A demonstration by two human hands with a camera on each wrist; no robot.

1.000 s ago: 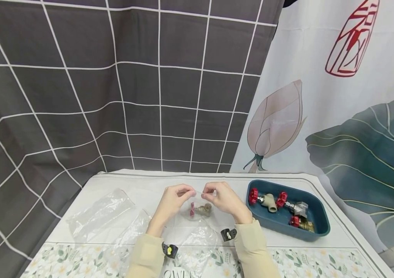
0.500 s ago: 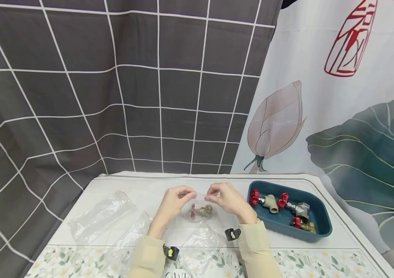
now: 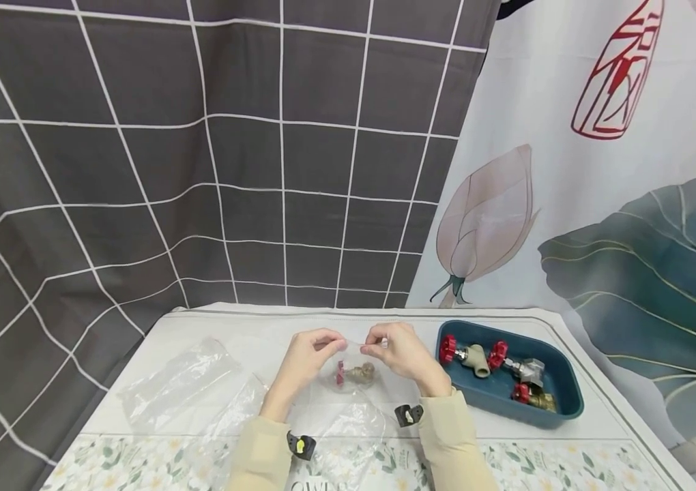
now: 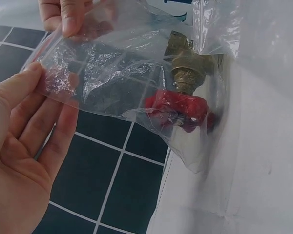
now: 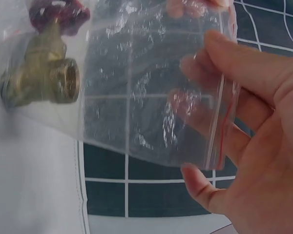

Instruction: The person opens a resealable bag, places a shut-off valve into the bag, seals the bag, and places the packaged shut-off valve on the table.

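Observation:
A clear zip-lock bag [image 5: 151, 112] hangs between my two hands with a brass valve [image 3: 358, 373] inside it. The valve's red handwheel [image 4: 178, 106] and threaded brass body [image 5: 41, 73] show through the plastic, low in the bag and near the table. My left hand [image 3: 308, 354] pinches one end of the bag's top edge between thumb and fingers. At the other end my right hand [image 3: 403, 351] pinches the same edge, its thumb beside the zip strip [image 5: 217, 131] with a red line. Whether the strip is sealed cannot be told.
To the right stands a dark blue tray [image 3: 489, 399] holding several red-handled valves [image 3: 477, 360]. Flat clear bags [image 3: 179, 382] lie on the white table [image 3: 262, 320] at the left, and more clear plastic [image 3: 348, 429] lies in front. A grey gridded curtain [image 3: 317, 225] hangs behind.
My right hand has shifted slightly right along the bag's top edge since a second ago. My left hand stays nearly still, and the valve remains in the bag.

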